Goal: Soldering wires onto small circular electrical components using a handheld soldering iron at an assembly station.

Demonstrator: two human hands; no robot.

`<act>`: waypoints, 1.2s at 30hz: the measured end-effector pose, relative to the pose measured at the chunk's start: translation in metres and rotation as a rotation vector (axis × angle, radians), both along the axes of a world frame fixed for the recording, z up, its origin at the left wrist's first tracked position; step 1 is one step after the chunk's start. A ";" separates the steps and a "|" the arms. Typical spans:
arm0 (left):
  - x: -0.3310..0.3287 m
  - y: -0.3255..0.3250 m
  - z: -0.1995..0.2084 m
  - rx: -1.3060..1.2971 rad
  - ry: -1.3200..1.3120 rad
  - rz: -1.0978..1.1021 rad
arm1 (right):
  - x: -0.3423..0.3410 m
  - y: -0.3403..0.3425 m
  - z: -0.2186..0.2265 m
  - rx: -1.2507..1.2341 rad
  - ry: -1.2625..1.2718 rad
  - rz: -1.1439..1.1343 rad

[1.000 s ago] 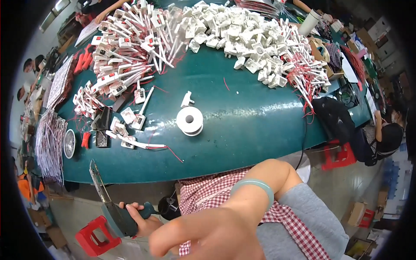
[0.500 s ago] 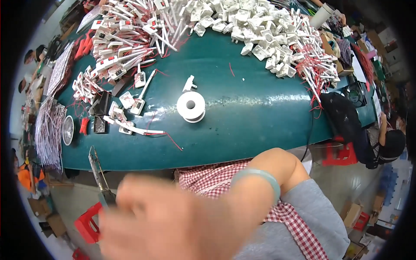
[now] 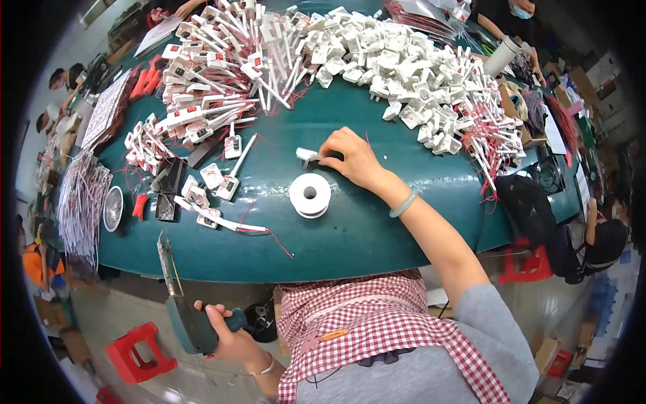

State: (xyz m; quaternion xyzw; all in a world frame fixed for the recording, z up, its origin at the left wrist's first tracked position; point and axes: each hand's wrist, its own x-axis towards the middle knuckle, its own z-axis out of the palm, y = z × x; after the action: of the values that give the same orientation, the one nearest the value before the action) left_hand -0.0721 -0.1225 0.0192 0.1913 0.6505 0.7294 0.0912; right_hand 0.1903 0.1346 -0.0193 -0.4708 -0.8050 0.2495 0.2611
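My left hand [image 3: 232,342] is closed round the handle of a dark green soldering gun [image 3: 188,323], held below the table's front edge. Its long metal tip points up toward the tabletop. Out over the table, my right hand [image 3: 353,158] pinches the right end of a small white plastic plug piece [image 3: 307,155]. Just below that piece stands a white spool [image 3: 309,196] with a grey centre. To the left lie several opened white plug housings [image 3: 229,186] and a white cable [image 3: 235,224] with red wire ends.
Heaps of white wired plugs [image 3: 195,87] and white housings [image 3: 397,67] cover the far side of the green table [image 3: 377,242]. A metal bowl [image 3: 113,209] and a black box [image 3: 168,192] are at left. A red stool [image 3: 138,353] stands on the floor. Other people work around.
My right hand has moved from close to the camera, where it was blurred, out to the white plug piece and taken hold of it. My left hand on the soldering gun has come into view.
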 end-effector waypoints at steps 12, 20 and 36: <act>0.009 0.013 -0.009 -0.004 -0.008 -0.135 | -0.010 -0.083 0.053 0.164 0.324 -0.029; 0.008 0.012 -0.009 0.010 0.011 -0.156 | -0.026 -0.096 0.054 0.226 0.256 0.028; 0.009 0.012 -0.008 0.007 -0.003 -0.118 | -0.056 -0.123 0.034 0.588 -0.149 -0.180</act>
State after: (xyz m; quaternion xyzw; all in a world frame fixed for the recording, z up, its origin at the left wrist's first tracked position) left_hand -0.0631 -0.1101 0.0113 0.2286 0.6352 0.7254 0.1342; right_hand 0.1342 0.0119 0.0145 -0.4614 -0.8147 -0.0530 0.3473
